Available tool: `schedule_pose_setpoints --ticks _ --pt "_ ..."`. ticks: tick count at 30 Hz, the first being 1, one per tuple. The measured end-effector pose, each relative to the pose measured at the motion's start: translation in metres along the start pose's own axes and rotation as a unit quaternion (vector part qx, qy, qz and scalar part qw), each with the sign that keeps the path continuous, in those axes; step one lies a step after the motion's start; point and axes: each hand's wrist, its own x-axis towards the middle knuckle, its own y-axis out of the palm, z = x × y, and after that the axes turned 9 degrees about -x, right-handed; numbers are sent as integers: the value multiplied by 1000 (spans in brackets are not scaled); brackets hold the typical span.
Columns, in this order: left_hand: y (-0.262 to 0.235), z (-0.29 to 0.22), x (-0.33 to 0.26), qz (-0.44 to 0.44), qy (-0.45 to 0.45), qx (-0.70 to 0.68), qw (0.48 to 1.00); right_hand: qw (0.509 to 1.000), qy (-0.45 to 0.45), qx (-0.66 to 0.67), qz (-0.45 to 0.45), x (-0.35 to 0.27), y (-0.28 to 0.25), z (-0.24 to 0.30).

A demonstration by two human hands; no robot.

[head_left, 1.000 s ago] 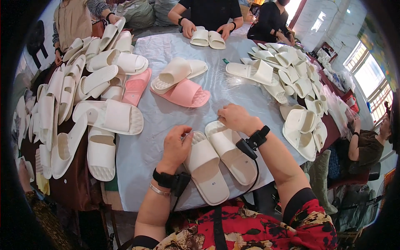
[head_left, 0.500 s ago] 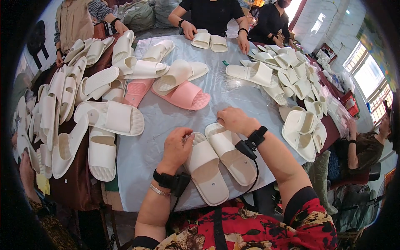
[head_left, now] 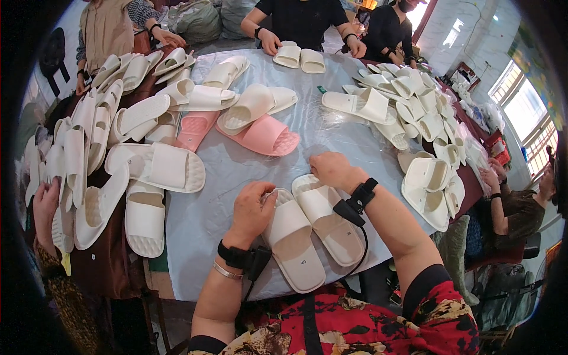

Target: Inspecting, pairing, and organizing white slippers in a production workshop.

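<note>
Two white slide slippers lie side by side in front of me, toes pointing away, soles down. My left hand (head_left: 251,212) is closed at the toe end of the left slipper (head_left: 299,254), thumb and fingers curled against its outer edge. Over the toe of the right slipper (head_left: 337,234) is my right hand (head_left: 336,170), its fingers bent inward; what they pinch, if anything, is hidden. Beyond my hands a pink slipper (head_left: 275,137) lies partly under a white slipper (head_left: 248,106).
White slippers (head_left: 145,219) are heaped along the left, and another pile (head_left: 408,89) stands at the right. A grey plastic sheet (head_left: 219,260) covers the table. Co-workers stand or sit around it; one co-worker's hand (head_left: 46,201) reaches into the left pile.
My hands and the two slippers stay nearly still. The far co-worker's hand has lifted off the table; at left, a co-worker's hand has come away from a slipper and another hand has moved up.
</note>
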Motion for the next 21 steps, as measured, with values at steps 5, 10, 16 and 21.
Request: schedule_pose_setpoints --ticks 5,10,16,21 --pt "0 4 -1 -3 5 -1 1000 999 -35 -41 2 1 -6 3" --pt "0 1 -1 -5 -3 15 1000 991 -92 -40 -84 4 -16 9" --pt "-1 1 0 -10 6 15 1000 988 -139 -65 -26 21 -13 15" --pt "-2 1 0 -7 21 24 999 991 -112 -74 19 30 -12 20"
